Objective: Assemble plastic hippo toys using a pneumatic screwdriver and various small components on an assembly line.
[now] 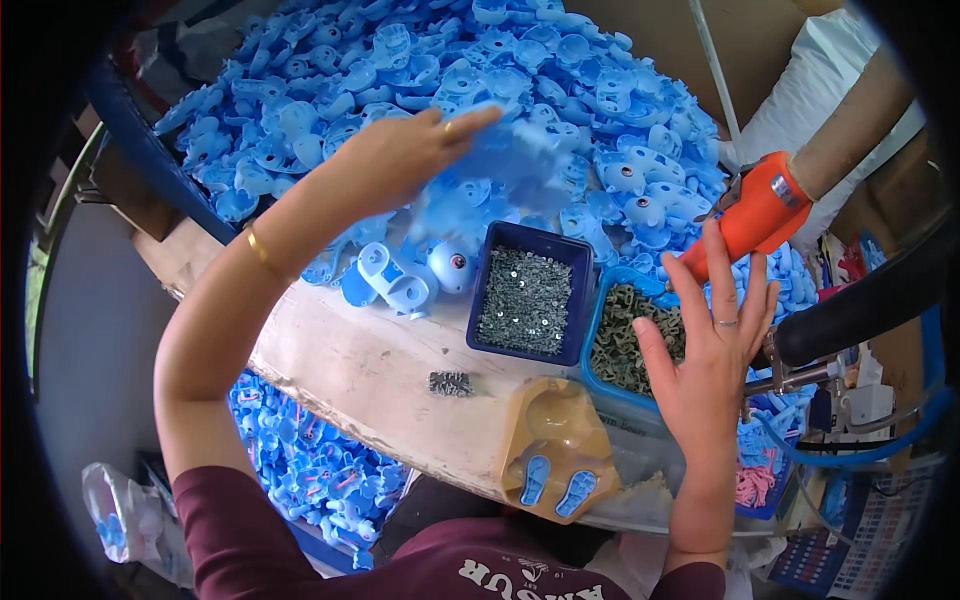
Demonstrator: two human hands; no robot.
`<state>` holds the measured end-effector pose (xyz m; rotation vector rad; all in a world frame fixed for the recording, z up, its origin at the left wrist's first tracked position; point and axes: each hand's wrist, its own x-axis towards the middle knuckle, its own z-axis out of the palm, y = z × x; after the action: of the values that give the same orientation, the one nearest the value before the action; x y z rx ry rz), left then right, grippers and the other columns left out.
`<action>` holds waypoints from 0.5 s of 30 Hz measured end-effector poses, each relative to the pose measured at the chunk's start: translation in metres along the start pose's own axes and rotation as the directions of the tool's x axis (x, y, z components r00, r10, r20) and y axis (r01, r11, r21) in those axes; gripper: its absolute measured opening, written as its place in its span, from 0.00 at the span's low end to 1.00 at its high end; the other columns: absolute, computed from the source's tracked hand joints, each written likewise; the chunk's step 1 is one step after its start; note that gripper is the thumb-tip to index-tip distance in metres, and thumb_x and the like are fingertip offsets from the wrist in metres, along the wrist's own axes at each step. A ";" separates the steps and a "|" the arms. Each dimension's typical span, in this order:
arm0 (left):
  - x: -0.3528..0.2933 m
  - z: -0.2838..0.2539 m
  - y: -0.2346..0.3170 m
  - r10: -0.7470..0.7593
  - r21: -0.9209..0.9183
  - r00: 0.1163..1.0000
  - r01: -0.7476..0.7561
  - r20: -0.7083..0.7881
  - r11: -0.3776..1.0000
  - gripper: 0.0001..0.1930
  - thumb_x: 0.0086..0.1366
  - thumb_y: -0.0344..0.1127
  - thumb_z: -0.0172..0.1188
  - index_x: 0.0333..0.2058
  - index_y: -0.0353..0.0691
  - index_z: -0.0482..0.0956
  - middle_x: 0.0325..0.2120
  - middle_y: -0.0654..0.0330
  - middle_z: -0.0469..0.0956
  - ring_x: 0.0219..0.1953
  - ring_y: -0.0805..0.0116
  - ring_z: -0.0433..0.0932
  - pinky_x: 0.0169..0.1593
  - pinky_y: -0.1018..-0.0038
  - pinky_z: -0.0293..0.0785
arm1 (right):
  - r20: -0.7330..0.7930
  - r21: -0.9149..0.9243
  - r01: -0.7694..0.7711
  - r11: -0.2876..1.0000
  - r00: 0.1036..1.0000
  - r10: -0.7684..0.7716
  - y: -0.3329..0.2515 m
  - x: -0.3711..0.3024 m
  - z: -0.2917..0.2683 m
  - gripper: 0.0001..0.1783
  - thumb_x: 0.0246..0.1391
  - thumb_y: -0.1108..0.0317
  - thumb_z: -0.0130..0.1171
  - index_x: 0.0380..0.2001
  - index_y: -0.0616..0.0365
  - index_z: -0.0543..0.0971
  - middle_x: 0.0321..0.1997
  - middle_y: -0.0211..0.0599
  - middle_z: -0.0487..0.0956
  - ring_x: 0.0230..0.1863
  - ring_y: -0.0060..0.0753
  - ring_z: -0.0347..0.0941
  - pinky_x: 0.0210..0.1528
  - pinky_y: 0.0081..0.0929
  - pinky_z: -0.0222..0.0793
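- Maroon sleeves (250,540) lay closest to the lens, cut off by the lower edge, with pale lettering on the chest only partly in view.
- Above them the left hand (400,155) reached over the heap, fingers pinched together on a blue plastic piece (515,150); that piece was smeared by motion, so its shape could not be made out.
- It hung over the near edge of a large pile of blue plastic shells (560,70), which filled the top of the view and ran out of sight at the dark rim.
- At the foot of that pile sat a round blue part with an eye (452,265), beside a curved blue shell (390,280).
- The right hand (710,350) was spread wide, fingers apart, holding nothing, a ring on one finger; it hovered over a lighter blue tray of grey-green small parts (625,345) and hid part of it.
- Just left of that tray stood a dark blue tray of tiny metal screws (528,300).
- An orange power tool (755,215) hung just beyond the right fingertips; whether they touched it could not be told.
- Near the body, a tan moulded fixture (555,450) held two blue foot-shaped pieces (558,488).
- A small clump of screws (450,383) lay on the worn bench top (350,370).
- Below the bench, more blue parts (300,470) showed, partly blocked by the left arm.
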<state>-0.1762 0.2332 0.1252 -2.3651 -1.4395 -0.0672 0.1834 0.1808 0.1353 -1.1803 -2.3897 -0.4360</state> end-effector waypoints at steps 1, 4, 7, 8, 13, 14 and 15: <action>-0.013 -0.001 0.006 -0.192 -0.050 0.958 0.207 0.214 0.977 0.25 0.55 0.22 0.66 0.53 0.41 0.76 0.72 0.59 0.55 0.55 0.49 0.77 0.47 0.59 0.83 | 0.005 0.017 0.005 1.000 1.000 -0.005 -0.002 0.000 -0.001 0.30 0.49 0.61 0.71 0.57 0.50 0.80 0.78 0.30 0.58 0.77 0.65 0.45 0.74 0.70 0.36; -0.067 0.015 -0.006 -0.171 0.073 0.958 0.159 0.232 0.985 0.22 0.57 0.23 0.65 0.52 0.44 0.79 0.74 0.60 0.52 0.60 0.47 0.73 0.51 0.58 0.81 | 0.034 0.021 0.002 1.000 0.999 -0.003 -0.011 0.002 -0.004 0.30 0.48 0.61 0.72 0.57 0.50 0.80 0.78 0.30 0.59 0.77 0.64 0.45 0.74 0.70 0.35; -0.094 0.010 -0.014 0.041 0.214 0.996 -0.056 0.074 0.975 0.21 0.57 0.21 0.63 0.49 0.46 0.80 0.76 0.59 0.48 0.66 0.42 0.66 0.60 0.56 0.74 | 0.039 0.026 0.008 1.000 0.999 -0.009 -0.016 0.005 -0.006 0.30 0.47 0.62 0.73 0.56 0.50 0.81 0.78 0.30 0.59 0.78 0.64 0.45 0.75 0.69 0.35; -0.094 0.003 -0.016 0.007 0.059 0.991 -0.015 0.131 0.998 0.22 0.56 0.19 0.61 0.48 0.45 0.80 0.76 0.59 0.47 0.66 0.41 0.66 0.61 0.55 0.72 | 0.041 0.027 0.010 1.000 0.999 -0.011 -0.016 0.005 -0.005 0.30 0.47 0.62 0.73 0.56 0.50 0.81 0.78 0.30 0.59 0.78 0.64 0.45 0.75 0.69 0.35; -0.047 0.001 -0.048 -0.053 -0.468 0.998 0.064 0.037 0.881 0.20 0.54 0.26 0.60 0.48 0.43 0.79 0.63 0.53 0.70 0.63 0.46 0.70 0.63 0.53 0.70 | 0.073 -0.025 0.029 0.999 0.997 -0.027 -0.016 0.005 -0.005 0.29 0.51 0.62 0.70 0.58 0.48 0.78 0.78 0.34 0.58 0.77 0.60 0.45 0.77 0.63 0.34; -0.030 0.010 -0.057 -0.141 -0.466 0.990 0.137 0.027 0.874 0.20 0.55 0.30 0.61 0.50 0.44 0.78 0.59 0.54 0.73 0.62 0.48 0.71 0.62 0.56 0.71 | 0.069 -0.020 0.038 0.999 0.997 -0.036 -0.019 0.005 -0.005 0.29 0.51 0.62 0.70 0.58 0.48 0.78 0.78 0.34 0.58 0.77 0.60 0.45 0.77 0.63 0.34; -0.008 0.025 -0.063 -0.223 -0.473 0.975 0.201 0.011 0.858 0.21 0.57 0.33 0.61 0.51 0.44 0.76 0.55 0.54 0.76 0.61 0.49 0.72 0.61 0.58 0.71 | 0.070 -0.014 0.038 0.999 0.997 -0.036 -0.021 0.007 -0.007 0.29 0.51 0.62 0.70 0.58 0.48 0.78 0.78 0.35 0.58 0.77 0.61 0.45 0.77 0.64 0.34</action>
<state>-0.2379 0.2604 0.1177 -2.5311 -1.8253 -0.5898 0.1651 0.1698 0.1431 -1.1779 -2.4758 -0.4323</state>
